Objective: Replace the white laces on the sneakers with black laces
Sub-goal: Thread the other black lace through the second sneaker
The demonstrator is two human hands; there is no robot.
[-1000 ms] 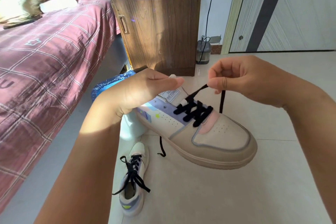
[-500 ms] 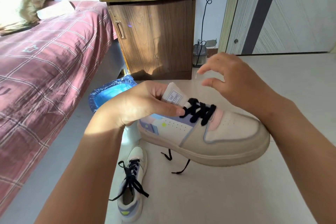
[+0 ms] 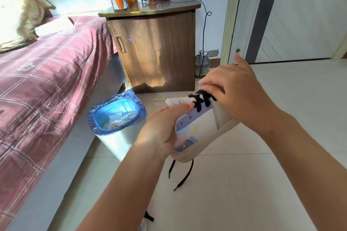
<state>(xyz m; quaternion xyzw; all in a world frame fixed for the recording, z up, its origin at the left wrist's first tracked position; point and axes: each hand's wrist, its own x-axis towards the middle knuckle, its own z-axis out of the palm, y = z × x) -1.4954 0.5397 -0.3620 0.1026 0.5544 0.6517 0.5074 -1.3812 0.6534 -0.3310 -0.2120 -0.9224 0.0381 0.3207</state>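
While left hand [image 3: 159, 129] clamps smooth sneaker [image 3: 199, 127], right hand [image 3: 234, 90] fingers apparently pinch woven black laces [image 3: 201, 99].

Cream leather sneaker [image 3: 204, 124] with lilac panels and black flat laces [image 3: 201, 99] — maroon bedspread [image 3: 41, 73] (pale grid checks), blue-lined bin [image 3: 116, 114], brown woodgrain cabinet [image 3: 155, 48].

Right hand [image 3: 238, 92] covers the sneaker [image 3: 199, 124] toe and most of the lacing; only the top crossings of the black lace [image 3: 201, 99] show. Left hand [image 3: 161, 133] hides the heel. Tongue label text too small to read. 2nd sneaker [image 3: 143, 226] mostly behind the left forearm and cut by the bottom edge. Bin [image 3: 117, 112] contents blurred. Bed [image 3: 43, 73] cut at the left edge.
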